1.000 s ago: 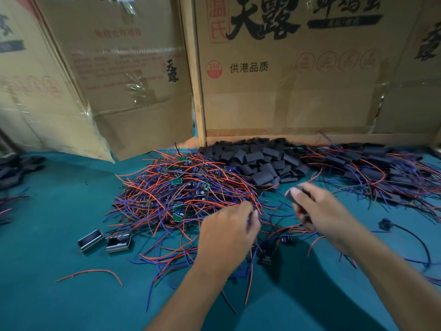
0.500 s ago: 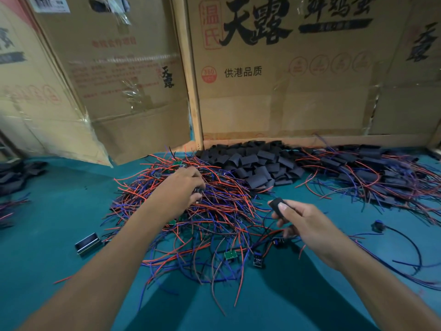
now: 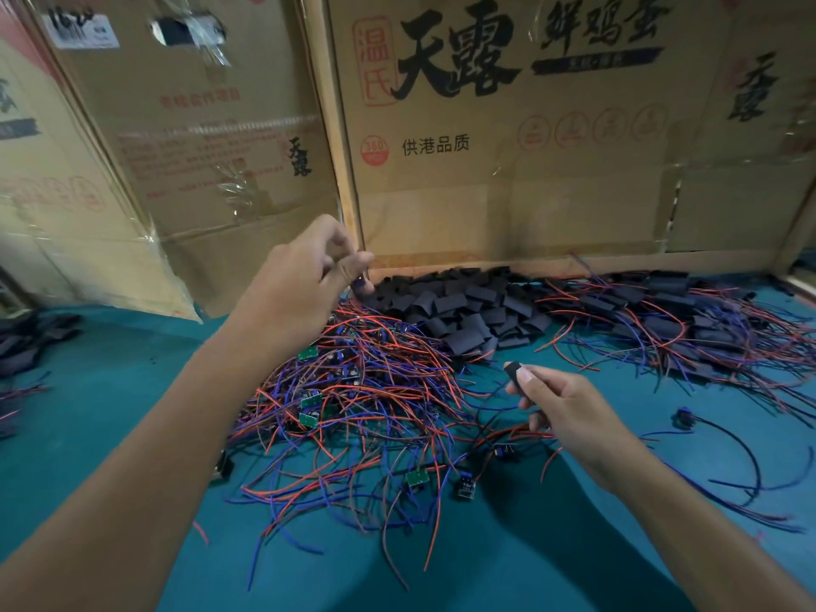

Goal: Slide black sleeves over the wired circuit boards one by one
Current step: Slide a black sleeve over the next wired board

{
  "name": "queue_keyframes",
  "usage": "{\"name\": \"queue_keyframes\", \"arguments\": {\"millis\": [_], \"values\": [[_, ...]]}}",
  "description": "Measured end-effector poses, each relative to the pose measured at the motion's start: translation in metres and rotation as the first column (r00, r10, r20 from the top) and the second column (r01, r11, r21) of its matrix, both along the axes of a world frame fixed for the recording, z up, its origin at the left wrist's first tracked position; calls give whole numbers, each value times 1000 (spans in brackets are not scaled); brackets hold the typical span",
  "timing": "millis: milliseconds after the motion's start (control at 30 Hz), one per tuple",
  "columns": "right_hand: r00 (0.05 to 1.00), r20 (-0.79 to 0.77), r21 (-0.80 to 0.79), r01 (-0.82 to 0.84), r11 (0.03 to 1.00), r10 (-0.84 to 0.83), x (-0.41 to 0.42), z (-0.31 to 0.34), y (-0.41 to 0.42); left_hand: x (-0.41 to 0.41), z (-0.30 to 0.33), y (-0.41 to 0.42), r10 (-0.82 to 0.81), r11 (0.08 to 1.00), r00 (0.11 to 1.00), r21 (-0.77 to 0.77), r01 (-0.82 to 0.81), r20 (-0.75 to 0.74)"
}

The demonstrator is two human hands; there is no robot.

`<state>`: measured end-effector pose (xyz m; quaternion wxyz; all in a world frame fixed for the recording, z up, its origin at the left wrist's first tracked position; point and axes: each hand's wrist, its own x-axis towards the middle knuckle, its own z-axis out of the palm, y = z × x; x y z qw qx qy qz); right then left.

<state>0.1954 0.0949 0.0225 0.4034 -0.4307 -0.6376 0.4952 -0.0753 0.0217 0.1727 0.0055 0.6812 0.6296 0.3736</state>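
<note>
Head view, single frame. Left hand (image 3: 304,284) raised above the far edge of the wire pile, fingers curled, thumb and forefinger pinched together on a small dark item (image 3: 363,282) at the fingertips; too blurred to say whether it is a board or just wire ends. Right hand (image 3: 569,413) lower and nearer, over the teal table (image 3: 110,413). Its thumb presses a black sleeve (image 3: 513,376) against the curled fingers; the sleeve's upper end sticks out past the thumbnail, the rest is hidden inside the grip.

Wired circuit boards (image 3: 353,399) lie in a tangled heap of red and blue leads between the two forearms, small green boards showing here and there. One green board (image 3: 417,477) and one dark module (image 3: 466,485) lie at the near edge of the heap, just left of the right wrist.

Loose black sleeves (image 3: 463,311) piled behind the heap, against the cardboard wall (image 3: 508,170). To the right of them, a second pile (image 3: 671,320) of dark sleeved pieces with red and blue leads trailing out. A separate black cable with a round end (image 3: 682,418) lies right of the right hand. More dark pieces (image 3: 31,342) at the far left edge. The left forearm covers part of the table's left side.
</note>
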Motion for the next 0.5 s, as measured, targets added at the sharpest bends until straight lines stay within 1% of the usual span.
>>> {"name": "queue_keyframes", "arguments": {"millis": [33, 67, 100, 133, 167, 200, 267, 333, 367, 400, 500], "values": [[1000, 1, 8, -5, 1000, 5, 0, 0, -1, 5, -2, -2, -41, 999, 982, -20, 45, 183], [1000, 10, 17, -11, 1000, 11, 1, 1, -1, 10, -7, -4, -72, 995, 926, -37, 92, 370], [1000, 16, 24, -19, 1000, 18, 1, 1, -1, 15, -15, -7, -89, 990, 832, -46, 136, 547], [999, 19, 28, -27, 999, 27, 2, 1, -2, 19, -24, -10, -91, 984, 706, -46, 173, 703], [999, 18, 27, -38, 999, 37, 2, 0, -2, 22, -33, -12, -78, 979, 568, -44, 198, 819], [999, 15, 20, -50, 999, 49, 2, 0, -2, 24, -42, -13, -57, 977, 446, -43, 210, 893], [997, -8, -4, -77, 997, 77, 1, 0, -2, 26, -61, -15, -41, 973, 251, -19, 231, 967], [994, -41, -15, -104, 994, 103, 1, -3, -1, 30, -80, -16, -57, 971, 106, 30, 238, 993], [993, -39, -13, -116, 993, 115, 1, -4, -1, 34, -90, -17, -66, 973, 62, 50, 227, 996], [991, -29, -8, -128, 992, 127, 1, -5, 0, 36, -98, -18, -75, 976, 40, 65, 210, 996], [989, 18, 23, -151, 988, 150, 3, -8, 2, 43, -116, -19, -102, 980, 30, 95, 172, 994]]}}
